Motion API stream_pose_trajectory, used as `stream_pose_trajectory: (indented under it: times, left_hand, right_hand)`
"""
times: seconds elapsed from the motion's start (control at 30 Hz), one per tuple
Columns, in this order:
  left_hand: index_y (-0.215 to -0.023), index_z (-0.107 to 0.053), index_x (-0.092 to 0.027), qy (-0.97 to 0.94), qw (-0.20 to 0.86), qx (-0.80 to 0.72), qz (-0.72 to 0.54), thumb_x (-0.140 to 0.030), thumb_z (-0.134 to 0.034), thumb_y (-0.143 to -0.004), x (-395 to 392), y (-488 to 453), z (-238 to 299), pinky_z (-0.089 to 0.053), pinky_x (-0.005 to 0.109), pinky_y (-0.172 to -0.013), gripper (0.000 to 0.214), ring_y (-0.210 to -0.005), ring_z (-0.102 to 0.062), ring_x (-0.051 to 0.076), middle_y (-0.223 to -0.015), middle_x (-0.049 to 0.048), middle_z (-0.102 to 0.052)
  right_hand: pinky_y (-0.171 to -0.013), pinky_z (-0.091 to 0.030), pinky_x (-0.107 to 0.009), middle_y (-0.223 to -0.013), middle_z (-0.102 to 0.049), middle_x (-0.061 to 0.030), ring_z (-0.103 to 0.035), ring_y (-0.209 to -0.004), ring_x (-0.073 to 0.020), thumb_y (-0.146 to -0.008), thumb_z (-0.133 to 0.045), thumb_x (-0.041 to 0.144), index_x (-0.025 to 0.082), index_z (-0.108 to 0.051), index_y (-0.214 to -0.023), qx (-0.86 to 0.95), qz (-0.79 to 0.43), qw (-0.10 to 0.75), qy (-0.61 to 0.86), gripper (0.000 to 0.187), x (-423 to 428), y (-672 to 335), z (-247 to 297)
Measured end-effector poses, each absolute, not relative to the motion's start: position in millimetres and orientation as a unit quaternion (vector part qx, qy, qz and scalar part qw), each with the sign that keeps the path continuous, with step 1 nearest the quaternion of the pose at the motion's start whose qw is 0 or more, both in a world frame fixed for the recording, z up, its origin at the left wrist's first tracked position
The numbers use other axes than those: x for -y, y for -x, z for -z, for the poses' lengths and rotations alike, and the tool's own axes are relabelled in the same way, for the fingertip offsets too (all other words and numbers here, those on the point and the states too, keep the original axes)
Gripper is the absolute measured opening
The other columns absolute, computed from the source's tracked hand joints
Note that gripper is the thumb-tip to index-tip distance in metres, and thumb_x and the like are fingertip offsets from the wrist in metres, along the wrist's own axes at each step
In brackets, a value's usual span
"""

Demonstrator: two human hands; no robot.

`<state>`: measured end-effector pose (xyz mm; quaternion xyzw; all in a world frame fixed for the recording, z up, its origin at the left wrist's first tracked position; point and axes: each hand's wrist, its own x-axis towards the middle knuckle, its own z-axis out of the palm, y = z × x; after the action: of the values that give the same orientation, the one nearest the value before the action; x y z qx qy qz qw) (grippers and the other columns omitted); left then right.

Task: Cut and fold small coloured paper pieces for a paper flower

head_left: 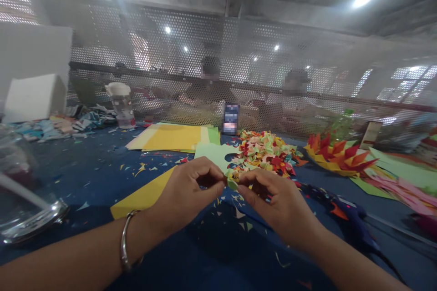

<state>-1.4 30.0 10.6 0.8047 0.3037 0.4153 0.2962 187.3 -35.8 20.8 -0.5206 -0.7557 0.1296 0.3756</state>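
Note:
Between my two hands is a small light-green and yellow paper flower [232, 181], pinched at its edges. My left hand [194, 184] grips its left side with thumb and forefinger; a silver bangle circles that wrist. On the opposite side, my right hand [269, 195] pinches it the same way. Just behind them lies a pale green sheet [211, 151] with rounded cut-outs along its right edge. A heap of small multicoloured paper flowers [266, 150] sits beyond my right hand. Under my left hand rests a yellow sheet [146, 193].
Paper scraps litter the blue table [191, 254]. A glue gun [355, 223] with its cord lies right, near an orange-red paper flower [339, 157]. Stacked sheets [170, 137], a phone [231, 119] and a plastic cup [123, 104] stand behind. A clear jar [23, 191] is left.

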Motion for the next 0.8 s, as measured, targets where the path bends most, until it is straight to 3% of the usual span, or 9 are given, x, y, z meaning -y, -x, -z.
stream_pose_trajectory:
  times: [0.57,0.8]
  left_hand:
    - [-0.072,-0.063,-0.019,-0.809,0.308,-0.317,-0.388,-0.029,-0.060,-0.077,-24.8,0.6,-12.5,-0.046,0.025,-0.063,0.012,-0.070,-0.059,0.013,-0.076,0.0019,-0.065]
    - [-0.072,-0.059,-0.020,-0.803,0.306,-0.321,-0.398,-0.036,-0.053,-0.083,-27.5,7.1,-19.3,-0.042,0.024,-0.057,0.021,-0.065,-0.056,0.012,-0.073,0.0014,-0.061]
  right_hand:
    - [-0.051,-0.038,-0.024,-0.064,-0.056,0.0011,-0.049,-0.056,-0.0120,-0.085,-0.050,0.024,0.020,-0.061,-0.079,0.740,-0.091,0.382,0.546,0.013,31.7,-187.5,-21.7]
    - [-0.050,-0.038,-0.023,-0.060,-0.055,0.0015,-0.049,-0.052,-0.0123,-0.085,-0.049,0.028,0.019,-0.059,-0.074,0.727,-0.055,0.359,0.583,0.017,22.0,-197.0,-22.8]
